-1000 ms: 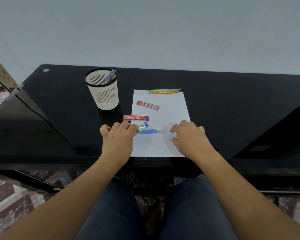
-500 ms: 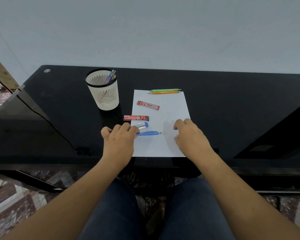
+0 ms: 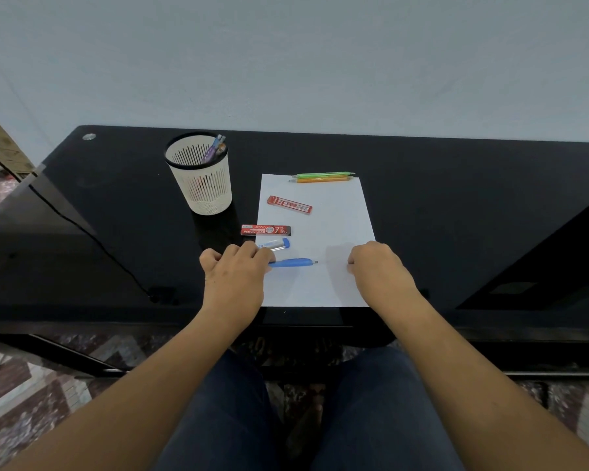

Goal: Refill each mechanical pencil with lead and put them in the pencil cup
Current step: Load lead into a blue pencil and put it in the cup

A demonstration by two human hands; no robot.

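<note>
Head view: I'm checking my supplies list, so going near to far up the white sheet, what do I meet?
blue mechanical pencil → blue-capped lead tube → red PENCIL LEAD case → second red lead case → orange pencil → green pencil

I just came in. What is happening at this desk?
A seated person is refilling mechanical pencils. The left hand holds the back end of a blue pencil lying on the white paper. The right hand rests curled near its tip. A lead tube lies just behind it. A green pencil and an orange pencil wait at the paper's far edge, and the pencil cup holds a few.
</note>
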